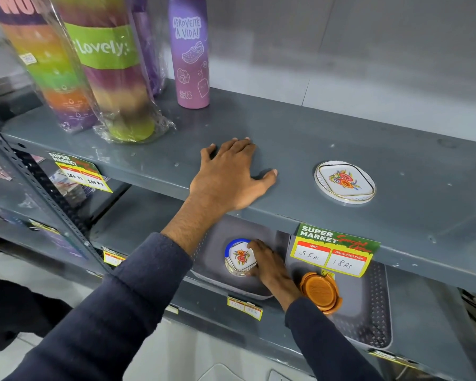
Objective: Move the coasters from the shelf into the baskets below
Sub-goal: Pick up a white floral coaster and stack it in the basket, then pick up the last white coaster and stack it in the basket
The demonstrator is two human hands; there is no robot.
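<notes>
- The grey metal shelf [327,138] is the landmark; its front lip carries a green and yellow tag [335,250] reading "SUPER MARKET Special Offer", with "MRP 55 Rs" and "Discounted Price 18 Rs" handwritten in its boxes.
- A second tag of the same design [80,171] hangs from the shelf's lip far to the left; its prices are too blurred to read.
- At the shelf's back left stand plastic-wrapped striped bottles [107,70], one with a green band reading "Lovely:", and beside them a purple bottle [191,55] printed "APROVEITE A VIDA!" and "SK8".
- Below the shelf sit two grey baskets side by side: the left basket [220,237] and the right basket [368,306], which has a perforated wall.
- The left hand [228,174] lies flat and open on the shelf's front edge, fingers spread, holding nothing.
- The right hand [270,266] reaches under the shelf into the left basket, fingertips pinching the stack of coasters [239,258].
- That stack shows a white face with a red and orange flower design, a gold edge and a blue rim behind.
- One white coaster [345,182] remains on the shelf's top, right of the left hand: round, gold-outlined, same floral motif.
- Orange-brown round coasters [320,291] lie in the right basket, just below the price tag.
</notes>
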